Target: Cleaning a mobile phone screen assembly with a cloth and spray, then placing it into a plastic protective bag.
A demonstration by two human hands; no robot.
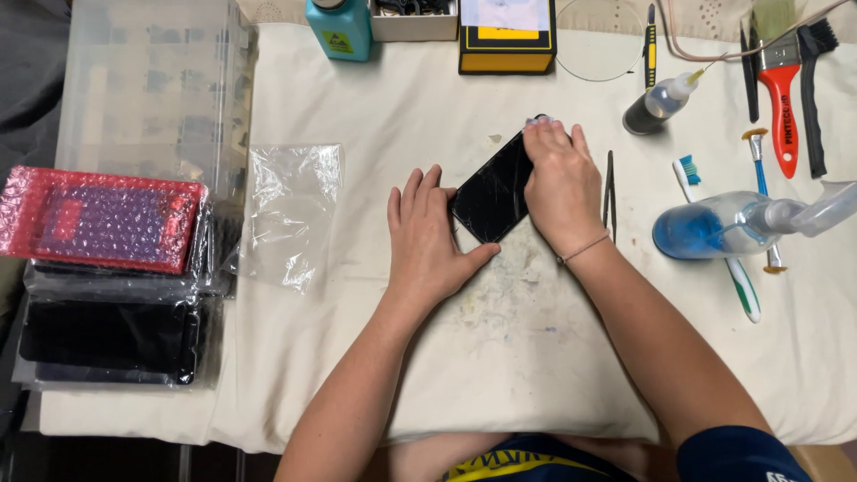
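Observation:
A black phone (493, 192) with a cracked glass face lies tilted on the cream cloth (375, 116). My left hand (428, 236) rests flat on the cloth against the phone's left and lower edges, thumb under its lower corner. My right hand (561, 183) presses down on the phone's right side, fingers curled over a small white wipe (542, 120) at the phone's top corner. Most of the phone's right half is hidden under that hand.
Black tweezers (610, 187) lie just right of my right hand. Further right are a blue spray bottle (714, 223), toothbrushes (714, 223), a small dropper bottle (659, 103) and brushes (784, 89). An empty clear bag (290, 210) and bubble-wrapped packs (103, 219) sit left.

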